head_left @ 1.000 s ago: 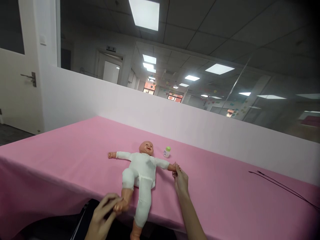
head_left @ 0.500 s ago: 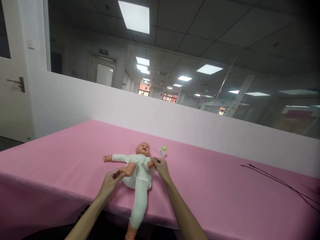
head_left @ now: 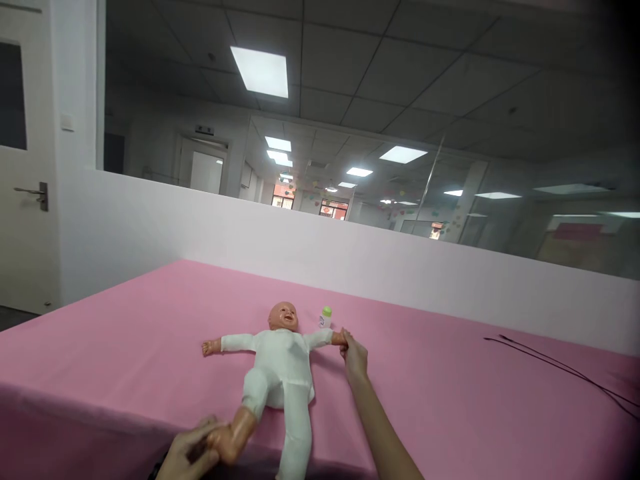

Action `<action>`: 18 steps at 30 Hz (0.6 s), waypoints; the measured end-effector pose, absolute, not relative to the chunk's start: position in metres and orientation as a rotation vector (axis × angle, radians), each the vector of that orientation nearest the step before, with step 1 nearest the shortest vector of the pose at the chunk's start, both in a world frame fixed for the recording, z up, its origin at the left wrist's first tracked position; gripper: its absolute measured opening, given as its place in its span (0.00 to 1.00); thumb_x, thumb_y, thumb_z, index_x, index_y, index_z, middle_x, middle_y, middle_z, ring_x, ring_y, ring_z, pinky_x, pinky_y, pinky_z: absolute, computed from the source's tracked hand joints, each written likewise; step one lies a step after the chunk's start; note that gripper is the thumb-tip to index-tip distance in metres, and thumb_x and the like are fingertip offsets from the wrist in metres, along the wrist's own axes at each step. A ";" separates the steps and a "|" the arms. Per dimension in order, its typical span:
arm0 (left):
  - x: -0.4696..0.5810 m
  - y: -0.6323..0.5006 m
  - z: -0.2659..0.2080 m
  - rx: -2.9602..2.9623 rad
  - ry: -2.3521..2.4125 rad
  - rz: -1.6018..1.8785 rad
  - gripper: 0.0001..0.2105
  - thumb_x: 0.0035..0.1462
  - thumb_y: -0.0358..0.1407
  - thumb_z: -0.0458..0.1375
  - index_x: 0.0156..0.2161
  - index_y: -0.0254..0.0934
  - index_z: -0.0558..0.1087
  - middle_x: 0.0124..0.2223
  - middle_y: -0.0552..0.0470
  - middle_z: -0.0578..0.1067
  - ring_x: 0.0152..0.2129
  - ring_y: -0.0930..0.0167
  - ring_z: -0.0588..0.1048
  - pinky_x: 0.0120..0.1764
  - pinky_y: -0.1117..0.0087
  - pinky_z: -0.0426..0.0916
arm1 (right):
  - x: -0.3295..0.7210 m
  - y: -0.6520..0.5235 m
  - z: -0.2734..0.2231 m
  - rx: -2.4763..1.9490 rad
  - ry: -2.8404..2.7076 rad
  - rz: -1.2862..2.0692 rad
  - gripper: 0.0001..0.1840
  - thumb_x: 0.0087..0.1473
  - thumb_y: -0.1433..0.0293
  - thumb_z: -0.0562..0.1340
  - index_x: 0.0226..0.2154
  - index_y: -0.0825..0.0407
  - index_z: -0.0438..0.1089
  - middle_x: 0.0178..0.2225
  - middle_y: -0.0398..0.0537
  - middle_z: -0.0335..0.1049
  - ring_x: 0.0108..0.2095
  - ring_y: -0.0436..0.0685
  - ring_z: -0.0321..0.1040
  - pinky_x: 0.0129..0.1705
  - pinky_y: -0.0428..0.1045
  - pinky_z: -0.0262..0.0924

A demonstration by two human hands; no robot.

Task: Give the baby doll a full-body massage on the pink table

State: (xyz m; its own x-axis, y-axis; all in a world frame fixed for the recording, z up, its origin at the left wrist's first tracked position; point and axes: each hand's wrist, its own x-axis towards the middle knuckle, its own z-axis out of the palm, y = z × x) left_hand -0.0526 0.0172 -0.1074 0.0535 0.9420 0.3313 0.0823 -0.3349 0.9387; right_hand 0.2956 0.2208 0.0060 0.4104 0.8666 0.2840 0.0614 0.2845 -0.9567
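A baby doll [head_left: 284, 360] with a white cloth body lies on its back on the pink-covered table [head_left: 430, 373], its head toward the wall. My left hand [head_left: 190, 452] is closed on the foot of the doll's leg at the left, which stretches down past the table's front edge. Its other leg also reaches over that edge, the foot out of frame. My right hand [head_left: 356, 357] pinches the doll's hand at the right, holding that arm straight out sideways. The arm at the left lies outstretched, untouched. Just behind the held arm stands a small bottle [head_left: 326, 316] with a green cap.
Thin black cables [head_left: 560, 368] lie across the right side of the table. A low white wall [head_left: 310, 247] with a large window above it borders the far edge. At the left is a door [head_left: 30, 227] with a metal handle.
The doll's leg in my left hand went from bent over its body to stretched down and left. My right hand drew the doll's arm from its chest outward to the right.
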 end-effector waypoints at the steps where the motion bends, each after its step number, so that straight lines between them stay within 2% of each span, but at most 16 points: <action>1: -0.047 0.027 -0.095 1.495 1.056 1.442 0.23 0.52 0.59 0.64 0.33 0.38 0.81 0.33 0.48 0.76 0.34 0.62 0.73 0.40 0.67 0.69 | 0.285 0.219 0.015 -1.138 -1.107 0.686 0.25 0.47 0.46 0.65 0.22 0.52 0.70 0.15 0.38 0.58 0.18 0.50 0.53 0.21 0.48 0.50; 4: -0.026 0.065 -0.054 1.322 0.983 1.559 0.21 0.52 0.55 0.66 0.34 0.37 0.81 0.36 0.47 0.79 0.36 0.62 0.74 0.42 0.67 0.70 | 0.245 0.206 0.025 -1.065 -1.407 0.698 0.22 0.48 0.51 0.67 0.20 0.52 0.70 0.17 0.39 0.62 0.21 0.51 0.57 0.24 0.47 0.50; 6: -0.015 0.095 -0.035 1.205 0.983 1.575 0.23 0.50 0.56 0.67 0.36 0.35 0.82 0.36 0.46 0.79 0.34 0.64 0.74 0.39 0.68 0.69 | 0.218 0.194 0.016 -1.043 -1.557 0.719 0.22 0.45 0.56 0.70 0.14 0.51 0.66 0.15 0.39 0.61 0.21 0.50 0.56 0.25 0.47 0.48; 9: -0.005 0.128 -0.027 1.118 1.004 1.530 0.29 0.40 0.60 0.70 0.32 0.32 0.81 0.27 0.49 0.74 0.24 0.71 0.68 0.29 0.72 0.64 | 0.195 0.179 -0.003 -1.041 -1.622 0.710 0.21 0.46 0.59 0.68 0.13 0.51 0.65 0.15 0.38 0.61 0.22 0.50 0.55 0.26 0.47 0.46; 11: -0.005 0.133 -0.032 1.125 1.009 1.522 0.31 0.37 0.62 0.70 0.30 0.31 0.79 0.23 0.53 0.69 0.20 0.74 0.63 0.26 0.73 0.60 | 0.194 0.178 -0.008 -1.052 -1.599 0.722 0.21 0.46 0.59 0.68 0.13 0.51 0.64 0.15 0.38 0.61 0.22 0.50 0.55 0.26 0.47 0.47; 15: -0.012 0.094 -0.059 1.267 1.088 1.615 0.28 0.47 0.59 0.67 0.37 0.33 0.81 0.22 0.55 0.66 0.21 0.73 0.61 0.26 0.73 0.58 | 0.221 0.197 -0.003 -1.113 -1.399 0.782 0.24 0.47 0.50 0.66 0.16 0.50 0.65 0.13 0.37 0.58 0.18 0.50 0.54 0.23 0.47 0.48; 18: -0.020 0.048 -0.088 1.355 1.091 1.516 0.27 0.51 0.59 0.64 0.42 0.36 0.81 0.27 0.53 0.71 0.19 0.74 0.62 0.25 0.73 0.59 | 0.253 0.215 -0.003 -1.193 -1.145 0.767 0.24 0.48 0.47 0.62 0.19 0.50 0.67 0.13 0.38 0.59 0.17 0.51 0.55 0.22 0.48 0.51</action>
